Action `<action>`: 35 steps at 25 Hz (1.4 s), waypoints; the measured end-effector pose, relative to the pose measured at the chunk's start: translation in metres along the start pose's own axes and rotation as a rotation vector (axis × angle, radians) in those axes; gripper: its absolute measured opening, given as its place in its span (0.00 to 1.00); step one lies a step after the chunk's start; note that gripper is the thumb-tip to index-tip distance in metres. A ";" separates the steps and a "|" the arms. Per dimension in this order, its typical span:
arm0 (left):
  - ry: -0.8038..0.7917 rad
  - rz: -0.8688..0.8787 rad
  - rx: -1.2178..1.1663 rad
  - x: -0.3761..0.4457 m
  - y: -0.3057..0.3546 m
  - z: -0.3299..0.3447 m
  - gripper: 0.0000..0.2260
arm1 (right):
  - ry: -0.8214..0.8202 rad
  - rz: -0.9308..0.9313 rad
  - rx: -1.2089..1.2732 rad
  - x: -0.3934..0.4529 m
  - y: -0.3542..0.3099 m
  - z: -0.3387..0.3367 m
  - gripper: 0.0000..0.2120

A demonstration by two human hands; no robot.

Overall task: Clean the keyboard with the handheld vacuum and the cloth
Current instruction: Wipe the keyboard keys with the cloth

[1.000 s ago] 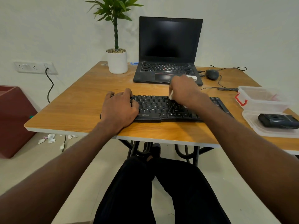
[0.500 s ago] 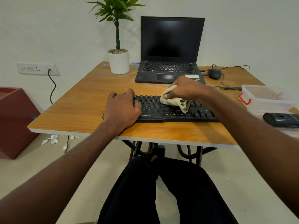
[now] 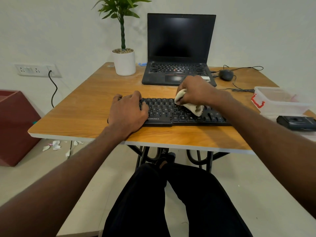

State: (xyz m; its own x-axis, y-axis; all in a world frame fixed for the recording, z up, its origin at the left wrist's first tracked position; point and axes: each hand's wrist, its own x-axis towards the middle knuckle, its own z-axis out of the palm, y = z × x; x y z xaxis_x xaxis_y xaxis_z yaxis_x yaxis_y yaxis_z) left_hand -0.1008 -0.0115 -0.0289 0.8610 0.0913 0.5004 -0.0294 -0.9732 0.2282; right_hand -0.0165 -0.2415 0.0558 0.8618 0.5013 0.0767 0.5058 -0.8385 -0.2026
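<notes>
A black keyboard [image 3: 164, 111] lies near the front edge of the wooden table [image 3: 89, 106]. My left hand [image 3: 127, 112] rests on its left end, fingers curled over the far edge, covering the keys there. My right hand [image 3: 196, 90] grips a bunched beige cloth [image 3: 191, 105] and presses it on the keys right of the keyboard's middle. My right forearm hides the keyboard's right end. A black handheld vacuum [image 3: 297, 123] lies on a clear lid at the table's right edge.
An open black laptop [image 3: 179, 48] stands behind the keyboard. A potted plant [image 3: 124, 61] is at the back left, a wired mouse [image 3: 226, 74] at the back right. A clear plastic box [image 3: 280, 101] sits on the right. A dark red box [image 3: 15, 124] stands on the floor at left.
My right hand turned the cloth out from under its palm and slid it over the middle keys. My left hand stayed on the keyboard's left end.
</notes>
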 end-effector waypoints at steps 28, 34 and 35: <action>-0.122 0.121 0.049 -0.005 0.062 0.018 0.25 | 0.254 0.214 -0.101 -0.042 0.052 0.007 0.12; -0.124 0.119 0.063 -0.005 0.062 0.019 0.23 | 0.157 0.053 0.021 -0.034 0.040 0.014 0.18; -0.125 0.117 0.066 -0.005 0.062 0.019 0.23 | 0.179 0.055 -0.004 -0.034 0.043 0.012 0.17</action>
State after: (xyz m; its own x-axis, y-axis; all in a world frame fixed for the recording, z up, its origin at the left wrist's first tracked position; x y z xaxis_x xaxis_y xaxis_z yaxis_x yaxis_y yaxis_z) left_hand -0.0974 -0.0768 -0.0331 0.9104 -0.0460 0.4112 -0.1029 -0.9877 0.1174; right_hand -0.0249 -0.2920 0.0327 0.8807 0.4095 0.2383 0.4580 -0.8645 -0.2071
